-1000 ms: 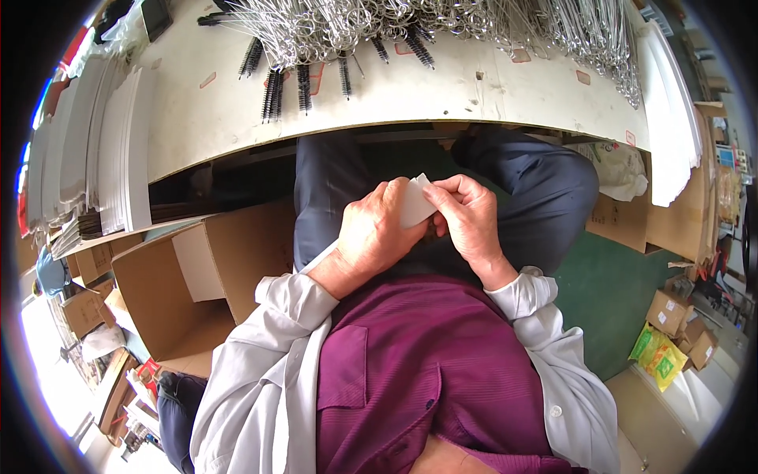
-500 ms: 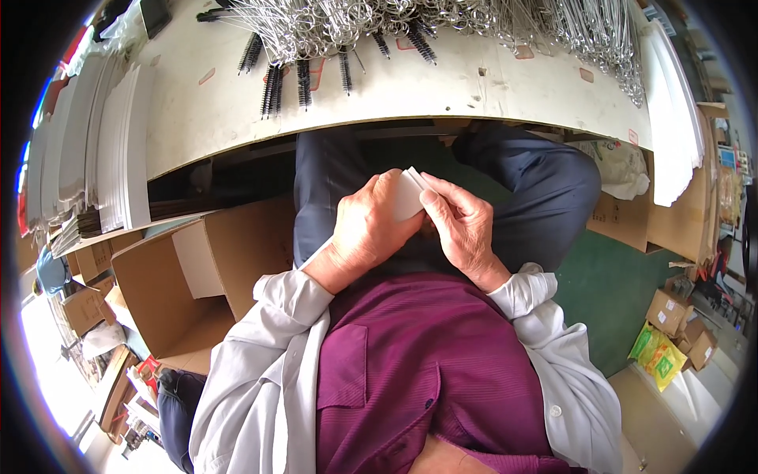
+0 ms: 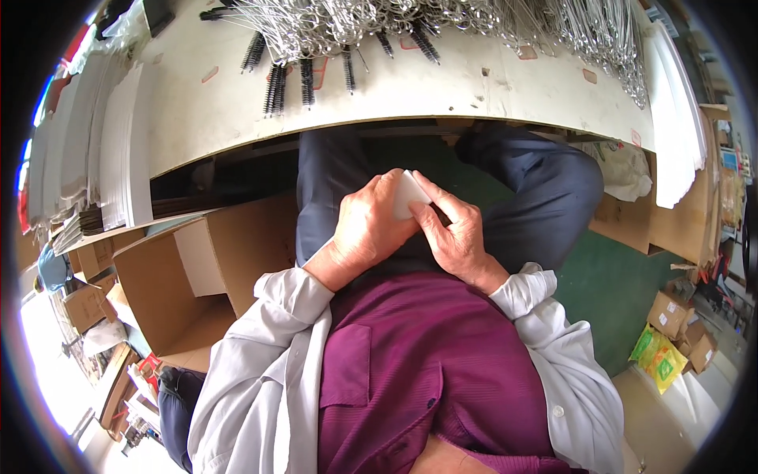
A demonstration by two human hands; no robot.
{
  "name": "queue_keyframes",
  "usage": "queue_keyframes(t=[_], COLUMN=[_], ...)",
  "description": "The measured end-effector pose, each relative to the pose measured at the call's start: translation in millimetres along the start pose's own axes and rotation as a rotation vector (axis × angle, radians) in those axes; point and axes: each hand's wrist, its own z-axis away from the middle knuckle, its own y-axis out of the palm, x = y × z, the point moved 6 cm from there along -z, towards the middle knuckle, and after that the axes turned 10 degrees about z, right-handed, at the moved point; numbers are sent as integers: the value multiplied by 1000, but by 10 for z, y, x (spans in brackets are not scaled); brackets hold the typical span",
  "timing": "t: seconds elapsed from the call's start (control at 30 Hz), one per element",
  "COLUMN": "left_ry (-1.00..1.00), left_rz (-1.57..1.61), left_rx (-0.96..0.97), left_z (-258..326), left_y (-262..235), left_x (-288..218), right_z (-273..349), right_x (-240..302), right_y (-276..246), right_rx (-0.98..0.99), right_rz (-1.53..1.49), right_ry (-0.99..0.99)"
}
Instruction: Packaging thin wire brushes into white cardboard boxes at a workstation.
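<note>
Between my hands, above my lap, is a small white cardboard box [image 3: 408, 196], its narrow end showing. My left hand [image 3: 365, 221] wraps round it from the left, hiding much of its length. From the other side my right hand [image 3: 456, 237] grips the same end, with the thumb on its near face and the index finger along its far right edge. A flat white face shows between the fingers. Whether anything is inside cannot be seen.
Ahead, a worktable [image 3: 213, 118] bears a heap of wire-handled brushes [image 3: 347, 24] with black bristles. Flat white cartons [image 3: 126, 150] stand at the left, more white cardboard [image 3: 671, 118] at the right. An open brown carton [image 3: 170, 284] sits left of my legs.
The fold at the white box's far end stood slightly apart before and now lies flat against it. My right thumb and fingers have shifted a little left and closer in.
</note>
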Motion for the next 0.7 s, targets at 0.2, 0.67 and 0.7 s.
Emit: queue_keyframes(t=[0.2,0.67,0.7], left_ry=[53,47,-50], left_rz=[21,-372,-460], left_rx=[-43,29,-40], left_z=[-30,-283,-355], left_y=[-24,-1381,-1536], left_x=[-98,-152,-107], right_z=[-14,-266,-284], right_x=[-105,127,113], right_y=[-25,-130,-167], right_rx=[-56,116,92], right_rz=[-162,-318,-258], right_ry=[222,243,216])
